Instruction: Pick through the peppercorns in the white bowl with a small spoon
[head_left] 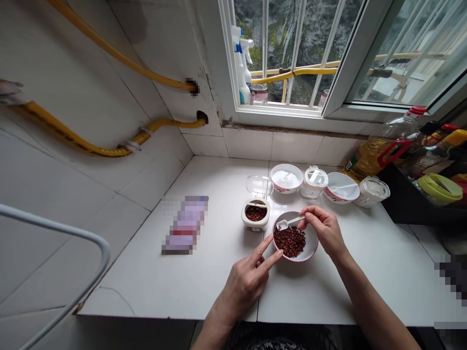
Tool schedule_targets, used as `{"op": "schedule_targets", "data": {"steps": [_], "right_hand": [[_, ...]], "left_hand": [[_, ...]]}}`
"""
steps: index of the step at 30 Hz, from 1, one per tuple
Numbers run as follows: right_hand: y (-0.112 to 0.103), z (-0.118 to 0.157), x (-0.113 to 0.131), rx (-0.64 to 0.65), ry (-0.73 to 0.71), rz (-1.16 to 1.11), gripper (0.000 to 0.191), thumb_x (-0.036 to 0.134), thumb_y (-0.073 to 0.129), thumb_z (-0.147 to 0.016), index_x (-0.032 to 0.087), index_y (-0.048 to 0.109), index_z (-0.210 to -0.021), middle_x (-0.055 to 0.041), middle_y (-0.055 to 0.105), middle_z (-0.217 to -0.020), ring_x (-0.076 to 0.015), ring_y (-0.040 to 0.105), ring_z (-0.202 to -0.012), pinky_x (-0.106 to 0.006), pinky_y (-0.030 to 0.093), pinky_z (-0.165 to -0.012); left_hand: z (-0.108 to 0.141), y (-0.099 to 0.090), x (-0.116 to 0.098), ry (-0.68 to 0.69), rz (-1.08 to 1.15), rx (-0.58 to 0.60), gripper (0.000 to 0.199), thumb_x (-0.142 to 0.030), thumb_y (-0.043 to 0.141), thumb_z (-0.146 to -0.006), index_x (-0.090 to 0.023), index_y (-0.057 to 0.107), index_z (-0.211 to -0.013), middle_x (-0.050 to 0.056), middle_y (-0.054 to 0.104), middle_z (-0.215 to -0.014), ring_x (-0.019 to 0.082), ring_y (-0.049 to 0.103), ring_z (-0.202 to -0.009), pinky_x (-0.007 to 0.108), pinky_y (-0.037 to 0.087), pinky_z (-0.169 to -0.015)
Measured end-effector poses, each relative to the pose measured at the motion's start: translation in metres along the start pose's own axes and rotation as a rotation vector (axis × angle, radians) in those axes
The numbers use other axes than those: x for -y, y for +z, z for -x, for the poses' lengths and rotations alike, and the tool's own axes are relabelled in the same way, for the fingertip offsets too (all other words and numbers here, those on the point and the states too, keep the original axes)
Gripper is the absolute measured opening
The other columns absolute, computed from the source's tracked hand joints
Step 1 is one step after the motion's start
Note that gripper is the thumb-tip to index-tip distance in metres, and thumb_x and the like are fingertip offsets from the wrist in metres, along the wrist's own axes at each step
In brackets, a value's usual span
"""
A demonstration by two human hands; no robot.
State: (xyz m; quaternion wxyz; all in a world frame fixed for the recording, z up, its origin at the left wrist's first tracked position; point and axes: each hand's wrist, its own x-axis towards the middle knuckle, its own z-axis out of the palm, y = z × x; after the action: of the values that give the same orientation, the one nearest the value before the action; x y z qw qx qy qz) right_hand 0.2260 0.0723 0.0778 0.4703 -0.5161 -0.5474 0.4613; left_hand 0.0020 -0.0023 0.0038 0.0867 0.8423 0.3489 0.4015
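Observation:
My right hand (pixel 323 229) pinches the handle of a small white spoon (pixel 290 222) between thumb and fingers. The spoon's scoop hangs over a white bowl (pixel 311 245) and carries a few reddish bits. Dark red dried peppercorns (pixel 291 241) lie in that bowl. My left hand (pixel 251 274) has its index and middle fingers stretched apart, their tips touching the bowl's left rim; the other fingers are curled. Just left of the bowl stands a white seasoning jar (pixel 256 222) with its clear lid (pixel 260 185) raised and similar peppercorns inside.
Behind are a bowl of white grains (pixel 286 179), a closed jar (pixel 314 182), a bowl with a white spoon (pixel 342 187) and another jar (pixel 372 191). An oil bottle (pixel 368 150) and other bottles stand right. A blurred purple packet (pixel 188 223) lies left on the counter (pixel 146 287).

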Motion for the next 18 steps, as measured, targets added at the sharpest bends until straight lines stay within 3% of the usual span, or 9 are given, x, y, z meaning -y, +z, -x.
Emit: {"op": "schedule_targets", "data": {"steps": [6, 9, 12, 14, 18], "right_hand": [[0.025, 0.006, 0.005, -0.02, -0.237, 0.03, 0.017, 0.036, 0.056, -0.098, 0.023, 0.065, -0.103, -0.0046, 0.079, -0.088, -0.02, 0.077, -0.083, -0.033, 0.06, -0.077], [0.037, 0.006, 0.002, 0.049, -0.469, 0.213, 0.017, 0.023, 0.048, -0.101, 0.024, 0.064, -0.108, -0.0057, 0.079, -0.098, -0.0197, 0.077, -0.088, -0.037, 0.058, -0.086], [0.041, 0.006, 0.0, 0.098, -0.678, 0.436, 0.023, 0.014, 0.044, -0.099, 0.025, 0.063, -0.107, -0.0044, 0.081, -0.095, -0.0196, 0.076, -0.084, -0.046, 0.051, -0.1], [0.038, 0.006, 0.002, 0.075, -0.697, 0.495, 0.024, 0.014, 0.043, -0.099, 0.025, 0.064, -0.107, -0.0039, 0.082, -0.094, -0.0197, 0.076, -0.083, -0.048, 0.048, -0.104], [0.023, 0.008, 0.008, -0.047, -0.582, 0.462, 0.019, 0.019, 0.047, -0.097, 0.025, 0.065, -0.101, -0.0028, 0.081, -0.082, -0.0225, 0.075, -0.081, -0.047, 0.048, -0.104]], "left_hand": [[0.002, 0.0, 0.001, -0.013, 0.005, 0.016, 0.061, 0.004, 0.041, -0.091, -0.019, 0.053, -0.146, 0.022, 0.052, -0.15, 0.012, 0.068, -0.081, 0.025, 0.061, -0.072], [0.003, 0.0, 0.001, -0.014, 0.004, 0.022, 0.063, 0.004, 0.041, -0.09, -0.02, 0.051, -0.148, 0.022, 0.051, -0.151, 0.013, 0.069, -0.082, 0.025, 0.061, -0.072], [0.003, 0.0, 0.001, -0.021, -0.003, 0.03, 0.065, 0.003, 0.04, -0.091, -0.022, 0.048, -0.15, 0.021, 0.05, -0.152, 0.012, 0.069, -0.08, 0.025, 0.061, -0.071], [0.003, 0.0, 0.001, -0.025, -0.006, 0.033, 0.065, 0.003, 0.04, -0.091, -0.022, 0.048, -0.151, 0.021, 0.05, -0.153, 0.012, 0.068, -0.079, 0.025, 0.061, -0.072], [0.002, -0.001, 0.001, -0.026, -0.001, 0.025, 0.064, 0.004, 0.041, -0.091, -0.022, 0.05, -0.149, 0.02, 0.051, -0.152, 0.012, 0.069, -0.081, 0.026, 0.062, -0.074]]}}
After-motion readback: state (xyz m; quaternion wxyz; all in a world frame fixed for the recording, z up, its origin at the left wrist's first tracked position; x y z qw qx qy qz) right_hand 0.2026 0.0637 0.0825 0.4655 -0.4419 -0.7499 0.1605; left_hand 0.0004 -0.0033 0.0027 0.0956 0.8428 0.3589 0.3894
